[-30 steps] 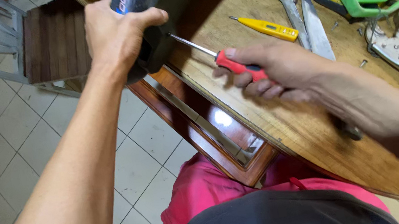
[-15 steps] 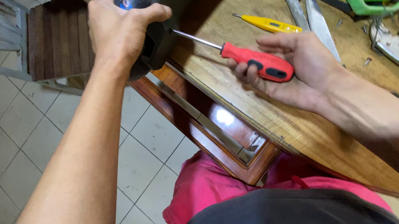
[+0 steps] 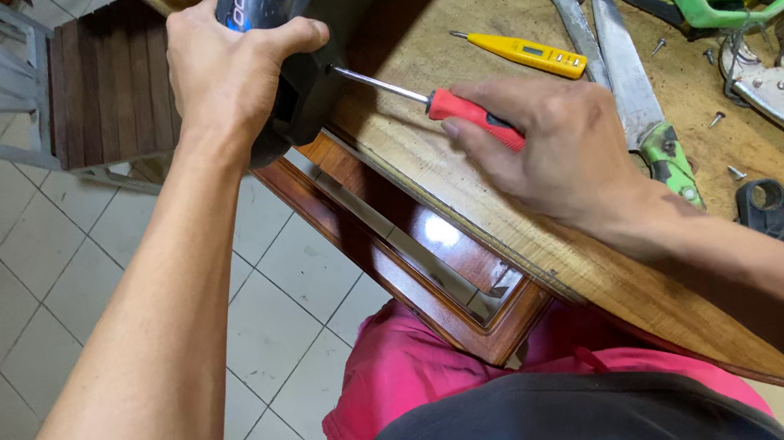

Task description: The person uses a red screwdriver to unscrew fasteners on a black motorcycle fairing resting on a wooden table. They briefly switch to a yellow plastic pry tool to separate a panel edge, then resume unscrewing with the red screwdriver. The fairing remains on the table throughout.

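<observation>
We are at the wooden desk (image 3: 535, 231), largest thing in view, with the black power-tool body (image 3: 287, 32) hanging off its near-left edge. Our left hand (image 3: 226, 70) wraps it, fingers clamped tight round the casing. Our right hand (image 3: 560, 152) grips the red-handled screwdriver (image 3: 458, 110), fingers closed on the handle, its tip set against the casing's side (the screw itself is hidden). We judge we are mid-way through working a casing screw; next calls for steady axial pressure while the left hand braces. Loose screws (image 3: 717, 119) lie farther right.
</observation>
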